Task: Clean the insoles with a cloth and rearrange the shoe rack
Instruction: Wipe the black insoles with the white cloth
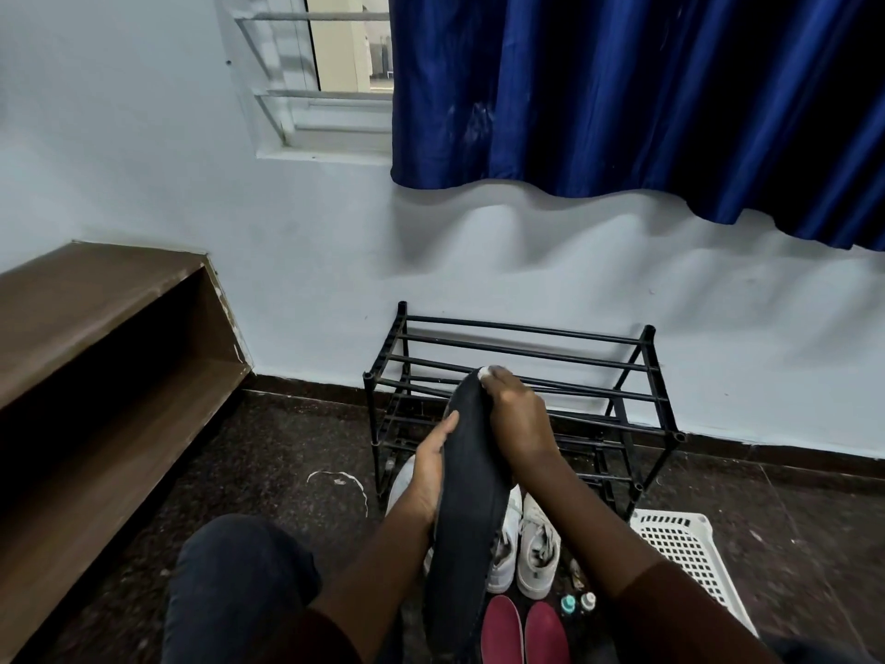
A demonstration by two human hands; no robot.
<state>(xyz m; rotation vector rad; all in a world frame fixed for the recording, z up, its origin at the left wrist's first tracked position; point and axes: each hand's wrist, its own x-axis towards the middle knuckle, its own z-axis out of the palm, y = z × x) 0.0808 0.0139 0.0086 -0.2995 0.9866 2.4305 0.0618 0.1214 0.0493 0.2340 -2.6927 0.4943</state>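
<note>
Fingers (500, 378) of right hand (519, 416) with cloth (483, 373) on insole (471, 496) tip

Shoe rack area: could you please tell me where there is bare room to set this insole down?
The top bars of the shoe rack are bare, as is the floor between it and the wooden shelf. Crowded in front: white sneakers, maroon shoes, bottles, basket.

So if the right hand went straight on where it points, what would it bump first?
The right hand would probably meet the top bars of the black metal shoe rack, past the tip of the dark grey insole; depth is unclear.
</note>
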